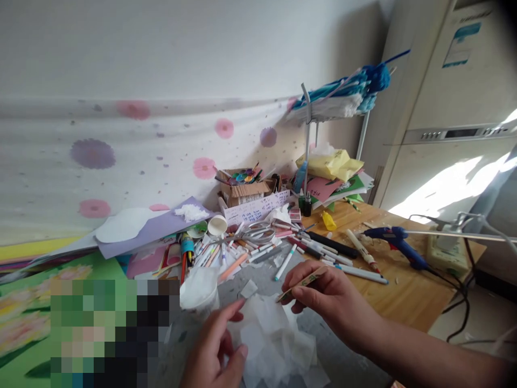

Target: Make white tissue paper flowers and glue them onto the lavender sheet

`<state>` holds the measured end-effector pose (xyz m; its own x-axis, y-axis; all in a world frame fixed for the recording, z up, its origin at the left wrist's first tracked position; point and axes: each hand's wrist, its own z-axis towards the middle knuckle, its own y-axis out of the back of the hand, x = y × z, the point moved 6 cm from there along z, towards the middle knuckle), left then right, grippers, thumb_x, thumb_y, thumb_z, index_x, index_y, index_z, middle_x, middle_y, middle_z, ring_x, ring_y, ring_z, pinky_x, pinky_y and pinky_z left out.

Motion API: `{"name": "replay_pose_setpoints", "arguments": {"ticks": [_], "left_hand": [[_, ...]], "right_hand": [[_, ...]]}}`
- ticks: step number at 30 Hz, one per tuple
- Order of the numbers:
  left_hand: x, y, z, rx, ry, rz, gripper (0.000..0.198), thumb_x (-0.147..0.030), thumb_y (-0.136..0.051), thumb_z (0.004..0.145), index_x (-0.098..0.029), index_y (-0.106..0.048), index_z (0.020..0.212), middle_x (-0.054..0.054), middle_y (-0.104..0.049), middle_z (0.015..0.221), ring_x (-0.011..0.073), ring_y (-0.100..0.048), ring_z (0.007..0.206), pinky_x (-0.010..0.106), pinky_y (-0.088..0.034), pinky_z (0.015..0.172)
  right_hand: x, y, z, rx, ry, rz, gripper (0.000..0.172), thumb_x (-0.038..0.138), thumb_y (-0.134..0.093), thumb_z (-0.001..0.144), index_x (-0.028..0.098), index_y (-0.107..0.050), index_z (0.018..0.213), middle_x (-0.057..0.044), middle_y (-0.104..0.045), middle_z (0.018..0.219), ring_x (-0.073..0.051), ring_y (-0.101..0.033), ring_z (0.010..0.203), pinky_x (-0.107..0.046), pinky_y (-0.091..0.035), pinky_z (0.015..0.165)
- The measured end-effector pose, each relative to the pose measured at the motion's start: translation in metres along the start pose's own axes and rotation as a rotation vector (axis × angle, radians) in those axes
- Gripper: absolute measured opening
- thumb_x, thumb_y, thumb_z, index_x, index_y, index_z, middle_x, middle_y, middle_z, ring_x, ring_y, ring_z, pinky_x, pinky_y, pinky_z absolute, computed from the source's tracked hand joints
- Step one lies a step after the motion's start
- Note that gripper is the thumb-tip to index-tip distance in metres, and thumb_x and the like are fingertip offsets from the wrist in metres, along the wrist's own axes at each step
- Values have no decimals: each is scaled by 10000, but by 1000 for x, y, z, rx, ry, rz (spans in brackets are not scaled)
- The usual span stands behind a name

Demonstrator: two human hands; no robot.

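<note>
A: Stick [302, 282], where is it?
B: Pinched flat between the right hand [335, 302] thumb and fingers, above the tissue pile [278, 345].
A: And the left hand [216, 350]?
B: Its forefinger touches a paper scrap [249, 289] beside the stick; I can't tell if it's gripped. They seem to be fitting the two together, and joining them needs steady alignment.

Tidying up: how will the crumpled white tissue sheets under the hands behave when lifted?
The crumpled white tissue sheets look thin and half-sheer, so they are probably floppy and very light. Ragged, creased edges suggest they tear easily. Loose layers may slide apart.
</note>
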<state>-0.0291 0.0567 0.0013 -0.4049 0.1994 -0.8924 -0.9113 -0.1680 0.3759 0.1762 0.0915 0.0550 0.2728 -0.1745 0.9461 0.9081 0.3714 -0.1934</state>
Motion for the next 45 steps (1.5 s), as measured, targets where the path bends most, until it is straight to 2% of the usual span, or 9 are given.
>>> {"name": "replay_pose_setpoints", "arguments": {"ticks": [2, 6, 8, 12, 16, 21, 25, 34, 45], "left_hand": [[-13, 1, -4, -11, -41, -6, 317, -233, -603, 690, -263, -664, 1001, 17, -635, 939, 157, -549, 681, 254, -429, 662], [-15, -1, -10, 69, 97, -113, 138, -313, -593, 780, -235, -666, 866, -2, -631, 681, 167, -576, 668, 247, -427, 668], [-13, -2, -12, 94, 160, -213, 192, -374, -628, 772, -228, -662, 891, 0, -634, 685, 165, -578, 677, 242, -429, 659], [-15, -11, -13, 198, 271, -561, 372, -490, -679, 717, -225, -650, 977, 42, -669, 898, 201, -591, 828, 265, -453, 707], [-24, -21, -13, 307, 308, -793, 439, -542, -701, 677, -215, -651, 966, 38, -658, 890, 180, -580, 801, 271, -453, 718], [-15, -21, -17, 311, 393, -710, 280, -397, -771, 660, -192, -668, 821, -2, -631, 687, 118, -541, 655, 221, -420, 636], [-8, -18, -20, 259, 450, -682, 204, -347, -756, 681, -171, -664, 725, -21, -578, 596, 94, -480, 571, 210, -378, 568], [-21, -23, -23, 324, 504, -873, 186, -322, -722, 712, -159, -639, 677, -4, -559, 611, 112, -466, 605, 239, -381, 615], [-19, -25, -24, 348, 523, -893, 198, -325, -716, 722, -157, -628, 665, 2, -556, 598, 121, -474, 609, 249, -387, 633]], "right_hand": [[-1, -8, -3, 61, -5, 4, 147, 282, -683, 794, 146, -627, 798, -27, -649, 753, -115, -645, 700, -209, -532, 605], [-6, -21, -4, 145, -32, 39, 139, 272, -667, 812, 147, -605, 818, -30, -647, 765, -113, -643, 717, -212, -534, 626], [-10, -25, -5, 162, -52, 58, 140, 265, -666, 813, 144, -596, 813, -31, -642, 776, -107, -641, 713, -202, -524, 618], [-14, -32, -5, 178, -55, 58, 116, 237, -659, 812, 145, -590, 817, -32, -630, 795, -109, -639, 724, -195, -504, 600], [-7, -39, -6, 205, 23, -15, 61, 192, -614, 833, 139, -590, 814, -36, -618, 795, -106, -607, 700, -236, -503, 638], [2, -41, -7, 190, 130, -202, 31, 150, -598, 830, 129, -601, 808, -66, -630, 810, -151, -616, 772, -298, -492, 692], [5, -42, -9, 251, 154, -142, 24, 120, -589, 837, 140, -598, 847, -64, -632, 834, -160, -620, 804, -309, -497, 702], [16, -46, -16, 318, 215, -143, 113, 49, -559, 835, 151, -582, 877, -74, -637, 889, -145, -625, 811, -279, -508, 707], [13, -46, -15, 316, 175, -141, 89, 81, -558, 847, 161, -578, 881, -71, -637, 884, -157, -636, 812, -293, -513, 710]]}}
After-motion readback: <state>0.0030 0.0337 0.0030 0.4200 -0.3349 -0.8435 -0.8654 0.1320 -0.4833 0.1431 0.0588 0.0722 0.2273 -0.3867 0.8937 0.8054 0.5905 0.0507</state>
